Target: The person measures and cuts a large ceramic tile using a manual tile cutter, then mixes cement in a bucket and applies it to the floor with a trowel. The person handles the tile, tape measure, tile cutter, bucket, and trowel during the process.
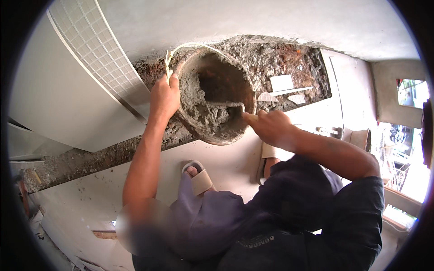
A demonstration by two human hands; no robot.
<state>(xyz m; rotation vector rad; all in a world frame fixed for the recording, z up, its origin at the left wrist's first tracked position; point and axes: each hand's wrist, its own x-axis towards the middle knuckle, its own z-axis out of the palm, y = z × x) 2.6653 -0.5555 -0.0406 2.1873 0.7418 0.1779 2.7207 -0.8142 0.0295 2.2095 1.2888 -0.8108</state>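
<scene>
A round bucket (253, 86) caked with grey residue leans with its mouth toward me. Wet grey mortar (192, 92) lies inside it, heaped toward the left and near side. My left hand (164, 100) is closed on the bucket's left rim, beside the knotted end of its pale cord handle (199, 44). In my right hand (275, 128) is the handle of a trowel (243, 108), at the bucket's right rim. Its blade reaches into the bucket and is coated with mortar, so its full shape is hidden.
Behind the bucket runs a strip of rough, rubble-strewn ground (307, 63) along a wall (253, 20). Broken tile pieces (281, 83) lie there. Large panels (58, 90) and a gridded tile sheet (97, 43) lean at left. My sandalled feet (201, 180) stand on pale floor tiles (153, 174).
</scene>
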